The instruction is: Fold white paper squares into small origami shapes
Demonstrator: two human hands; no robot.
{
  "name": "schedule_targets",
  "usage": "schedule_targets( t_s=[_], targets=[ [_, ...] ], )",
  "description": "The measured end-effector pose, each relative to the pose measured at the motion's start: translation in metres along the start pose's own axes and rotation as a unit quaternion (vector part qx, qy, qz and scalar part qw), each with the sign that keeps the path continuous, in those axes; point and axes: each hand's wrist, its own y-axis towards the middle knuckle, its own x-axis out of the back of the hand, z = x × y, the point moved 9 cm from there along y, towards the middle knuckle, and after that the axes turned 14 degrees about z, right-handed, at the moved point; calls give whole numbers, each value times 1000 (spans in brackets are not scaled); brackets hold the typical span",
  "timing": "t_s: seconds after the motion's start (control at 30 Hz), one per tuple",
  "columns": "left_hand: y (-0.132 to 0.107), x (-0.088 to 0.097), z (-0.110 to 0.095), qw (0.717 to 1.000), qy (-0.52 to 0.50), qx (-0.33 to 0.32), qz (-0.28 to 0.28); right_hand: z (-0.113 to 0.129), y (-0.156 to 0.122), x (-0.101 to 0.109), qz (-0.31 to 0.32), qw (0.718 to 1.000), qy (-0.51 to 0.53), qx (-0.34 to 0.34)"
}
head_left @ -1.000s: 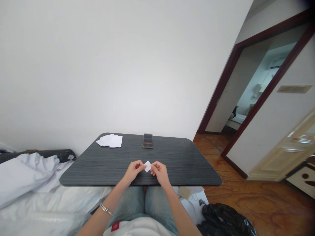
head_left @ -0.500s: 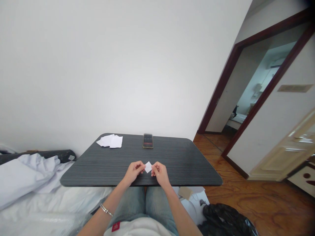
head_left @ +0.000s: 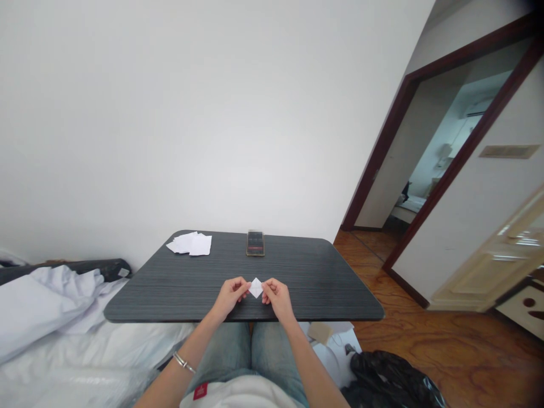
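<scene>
My left hand [head_left: 230, 295] and my right hand [head_left: 277, 299] are positioned over the near edge of the dark wood-grain table [head_left: 144, 300]. The fingers [head_left: 245, 287] of both hands are closed in a pinch on opposite corners of a small white paper square [head_left: 255, 288], which is turned as a diamond. Faint creases may be present; they are too small to confirm. Current status: one piece is in hand. At the far edge of the table lies a loose pile of white sheets [head_left: 189, 244], not far from a dark rectangular object in a clear stand [head_left: 255, 243]. Whether those sheets are finished or remain to be worked, I cannot tell.
</scene>
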Motion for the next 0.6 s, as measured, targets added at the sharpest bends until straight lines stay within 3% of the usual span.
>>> schedule_targets(
  t_s=[0.6],
  targets=[
    [-2,-7,-5,1000,-7,6,21,-5,0,-5,32,999,27,-12]
  ],
)
